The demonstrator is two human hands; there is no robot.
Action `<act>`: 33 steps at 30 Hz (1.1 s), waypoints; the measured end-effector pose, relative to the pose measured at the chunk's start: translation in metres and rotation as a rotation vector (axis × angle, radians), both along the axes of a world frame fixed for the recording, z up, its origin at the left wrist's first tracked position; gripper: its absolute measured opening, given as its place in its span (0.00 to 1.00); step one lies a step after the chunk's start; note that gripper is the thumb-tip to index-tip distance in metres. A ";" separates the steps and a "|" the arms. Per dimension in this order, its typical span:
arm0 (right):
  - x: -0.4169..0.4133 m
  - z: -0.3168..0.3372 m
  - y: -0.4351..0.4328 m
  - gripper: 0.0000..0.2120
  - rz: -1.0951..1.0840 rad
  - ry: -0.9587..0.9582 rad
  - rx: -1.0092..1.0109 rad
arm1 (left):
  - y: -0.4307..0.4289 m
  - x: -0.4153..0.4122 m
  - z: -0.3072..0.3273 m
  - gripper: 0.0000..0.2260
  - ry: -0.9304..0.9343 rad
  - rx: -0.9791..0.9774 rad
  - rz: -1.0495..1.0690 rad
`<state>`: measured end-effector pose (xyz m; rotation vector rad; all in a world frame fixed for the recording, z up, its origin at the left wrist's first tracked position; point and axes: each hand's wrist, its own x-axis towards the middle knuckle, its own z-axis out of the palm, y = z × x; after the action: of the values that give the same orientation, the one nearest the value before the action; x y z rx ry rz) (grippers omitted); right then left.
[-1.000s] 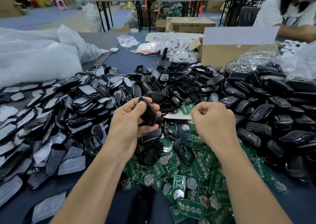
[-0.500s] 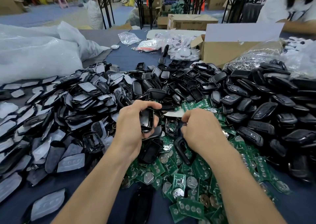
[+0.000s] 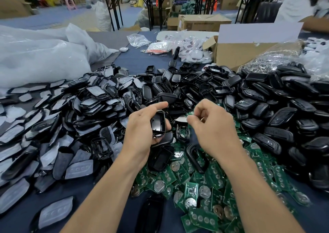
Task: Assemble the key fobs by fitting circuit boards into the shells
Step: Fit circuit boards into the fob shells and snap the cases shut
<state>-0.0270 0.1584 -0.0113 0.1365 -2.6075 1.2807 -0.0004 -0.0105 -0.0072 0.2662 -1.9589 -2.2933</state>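
Hands hang close together but apart over the dark blue surface (image 3: 138,61). Heaps of black shells (image 3: 267,99) ring them on the far side, and green circuit boards (image 3: 192,190) lie spread beneath the wrists. The left hand (image 3: 142,127) wraps its thumb and lower fingers round one glossy black shell (image 3: 157,124), forefinger stretched straight above it. The right hand (image 3: 213,127) has its fingers curled in, thumb and forefinger tips nearly meeting; whether they pinch anything cannot be told.
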 end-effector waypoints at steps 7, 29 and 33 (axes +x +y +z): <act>0.007 0.001 -0.020 0.08 0.115 -0.149 -0.467 | 0.001 -0.001 0.000 0.15 0.003 -0.110 0.092; 0.005 0.005 -0.017 0.16 0.249 -0.295 -0.800 | 0.008 -0.005 -0.008 0.16 0.058 -0.178 -0.001; 0.004 0.002 -0.022 0.13 0.193 -0.221 -0.736 | 0.009 -0.008 -0.012 0.15 0.040 -0.205 -0.005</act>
<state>-0.0230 0.1365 -0.0093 0.1205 -2.1319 2.3394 -0.0088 -0.0020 -0.0195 0.1940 -2.1548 -2.0621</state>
